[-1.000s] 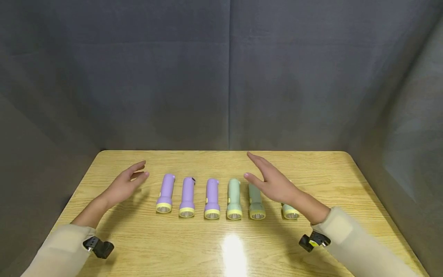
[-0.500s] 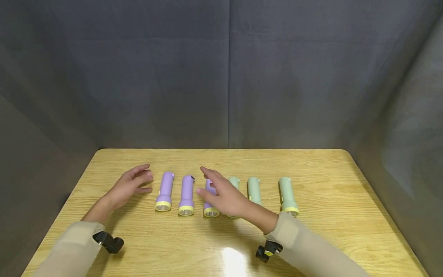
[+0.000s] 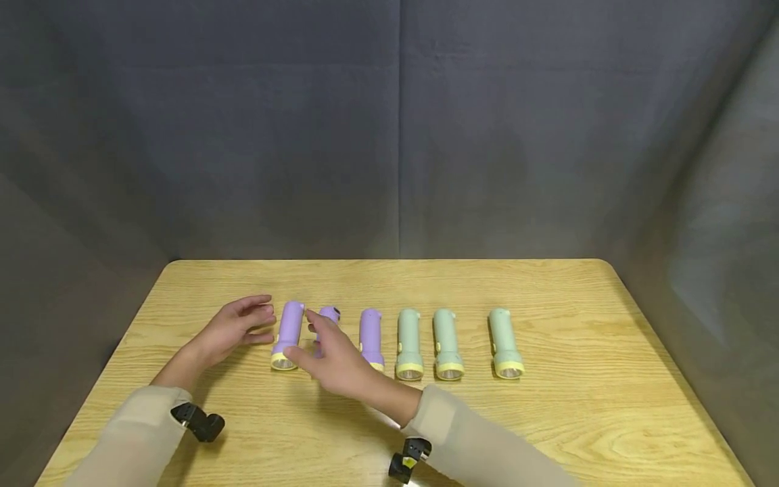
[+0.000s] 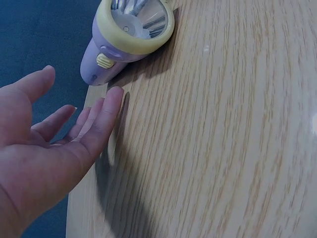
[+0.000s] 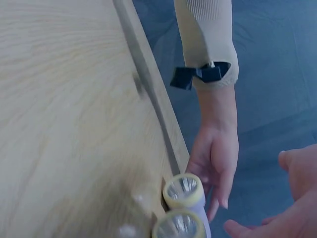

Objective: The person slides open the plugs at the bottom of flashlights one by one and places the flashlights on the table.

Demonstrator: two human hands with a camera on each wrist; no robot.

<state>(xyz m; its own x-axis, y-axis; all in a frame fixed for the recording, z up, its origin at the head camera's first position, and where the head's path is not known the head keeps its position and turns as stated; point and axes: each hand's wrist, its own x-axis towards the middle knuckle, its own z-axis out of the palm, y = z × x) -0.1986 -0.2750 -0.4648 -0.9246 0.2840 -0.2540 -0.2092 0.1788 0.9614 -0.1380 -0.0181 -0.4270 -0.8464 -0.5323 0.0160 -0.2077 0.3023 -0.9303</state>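
Observation:
Three purple flashlights and three green ones lie in a row on the table, their yellow-rimmed lenses toward me. Beside the leftmost purple flashlight (image 3: pixel 290 328) is my left hand (image 3: pixel 228 329), fingers apart and pointing at it. In the left wrist view that flashlight (image 4: pixel 101 69) shows its cream switch, just beyond the fingertips. My right hand (image 3: pixel 341 362) hovers over the second purple flashlight (image 3: pixel 329 313), partly hiding it. Its thumb reaches near the leftmost flashlight's head, and contact cannot be judged. The third purple flashlight (image 3: pixel 370 331) is partly behind the right wrist. Neither hand grips anything.
Two green flashlights (image 3: pixel 409 338) (image 3: pixel 447 338) lie close together right of the purple ones. A third green flashlight (image 3: pixel 502 341) sits farther right, across a wider gap. Dark cloth (image 3: pixel 389 135) hangs behind the wooden table (image 3: pixel 578 352) and along both sides.
My right hand has swept left from above the green flashlights to the left purple ones. My left hand has edged slightly right toward the leftmost flashlight. The flashlights keep their places.

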